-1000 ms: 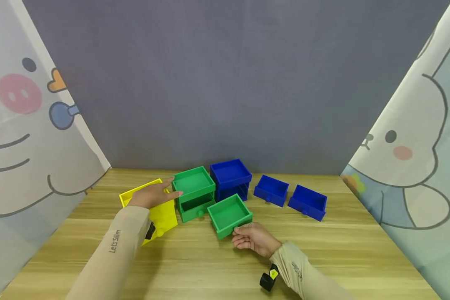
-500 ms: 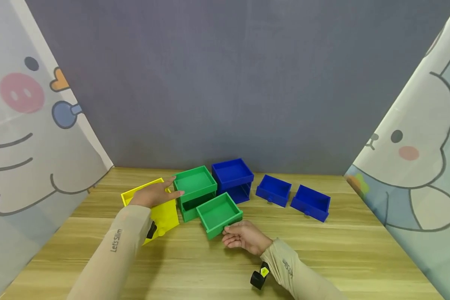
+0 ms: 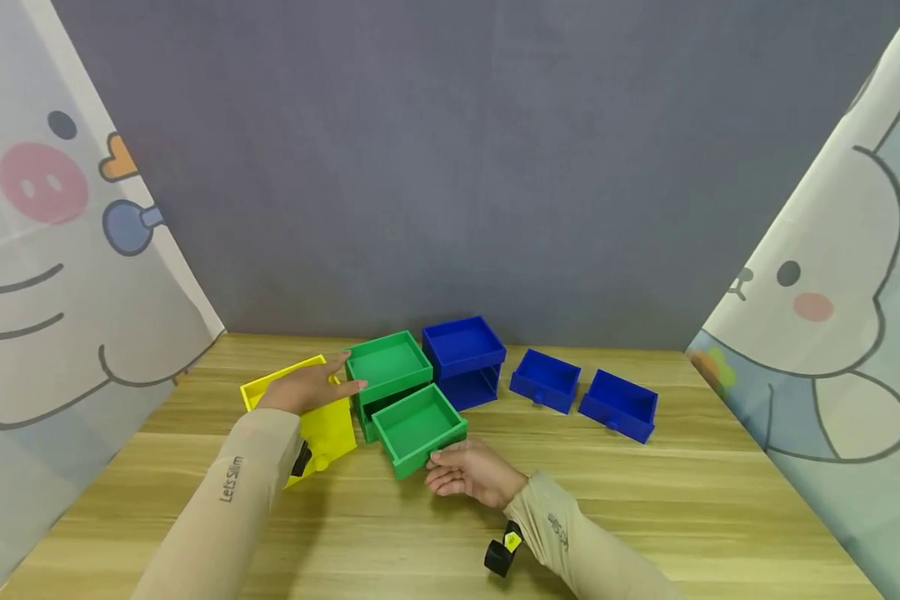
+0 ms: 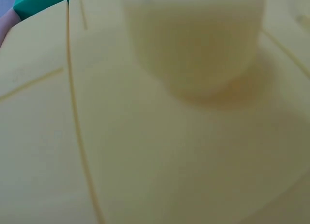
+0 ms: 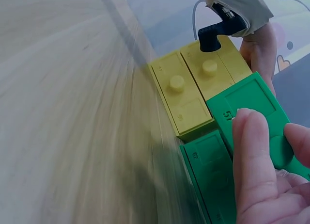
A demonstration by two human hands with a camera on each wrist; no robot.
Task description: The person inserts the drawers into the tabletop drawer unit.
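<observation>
Drawer units on a wood-grained counter [image 3: 390,542], head and wrist views. Left of the frame's centre, the left hand [image 3: 307,389] extends over the yellow cabinet [image 3: 333,433], its thumb and index finger spread wide at the left edge of the green cabinet [image 3: 388,362]. Near the lower centre, the right hand [image 3: 474,473] holds the green drawer [image 3: 418,423]; in the right wrist view, thumb and finger close about the drawer's round knob [image 5: 282,152]. The green drawer lies before the green cabinet's upper bay, its rear overlapping the cabinet front; whether it has entered the bay cannot be told. Beneath it, in that same view, a lower green drawer [image 5: 210,178] sits within the cabinet. The blue cabinet [image 3: 462,343] stands just right of the green one, at centre; farther right lie two blue drawers [image 3: 545,381], near each other, their knobs facing the lower edge of the frame
</observation>
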